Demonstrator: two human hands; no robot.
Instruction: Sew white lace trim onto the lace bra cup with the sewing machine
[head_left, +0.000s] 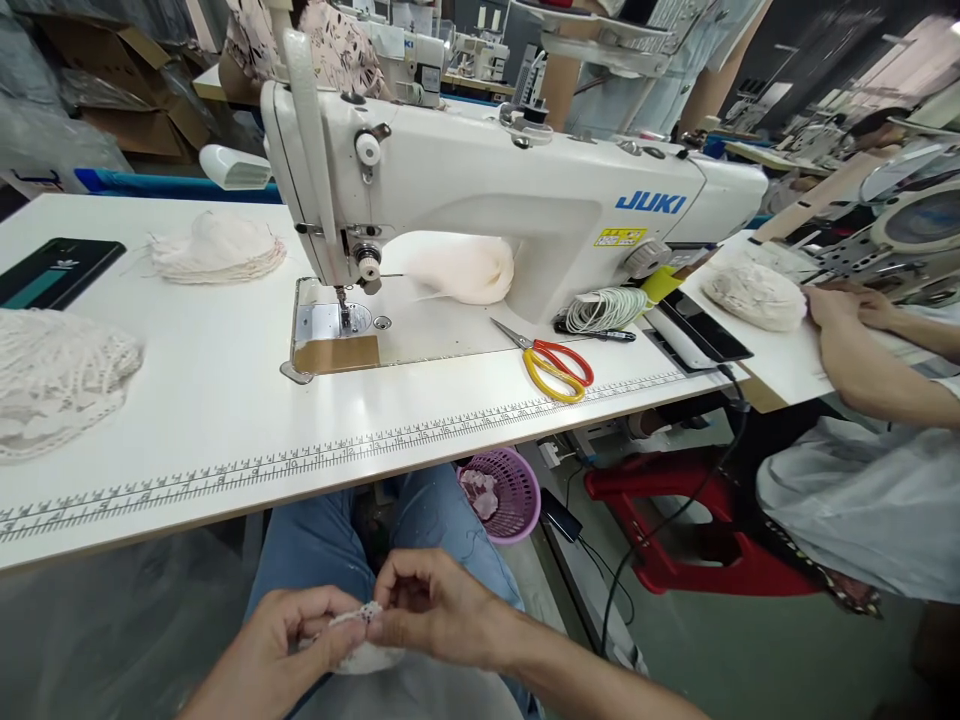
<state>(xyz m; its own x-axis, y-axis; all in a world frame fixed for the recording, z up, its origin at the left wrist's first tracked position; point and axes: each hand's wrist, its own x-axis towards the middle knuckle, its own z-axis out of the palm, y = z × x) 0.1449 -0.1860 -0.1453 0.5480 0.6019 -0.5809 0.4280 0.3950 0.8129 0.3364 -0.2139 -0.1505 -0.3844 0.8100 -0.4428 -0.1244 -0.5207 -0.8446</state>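
Lace-edged piece: I am watching a small white lace-edged piece being held over the person's lap, below the front edge of the table; fingers are covering much of it.
Left hand: the left hand is pinching the lace edge between thumb and forefinger.
Right hand: the right hand is pinching the same edge just beside the left fingertips.
JUKI machine: the white sewing machine is standing on the table ahead, showing "JUKI" in blue; its yellow label is carrying print that I am finding too small to read.
Ruler strip: a numbered ruler strip is running along the table's near edge.
Dark case: a flat dark case at the left is bearing a pale trefoil mark over a teal band.
Scissors: red-and-yellow-handled scissors are lying right of the needle, across the machine bed's edge.
Cord: a pale coiled cord is resting near them, on a black tool.
Pale stacks: a lace pile and a smaller stack are lying left of the machine.
Purple basket: a purple basket is holding scraps under the table.
Right side: a black cable is hanging before a red stool; a co-worker's hand is touching another stack.
Back row: a farther machine is probably showing part of the same blue lettering, though it is small.
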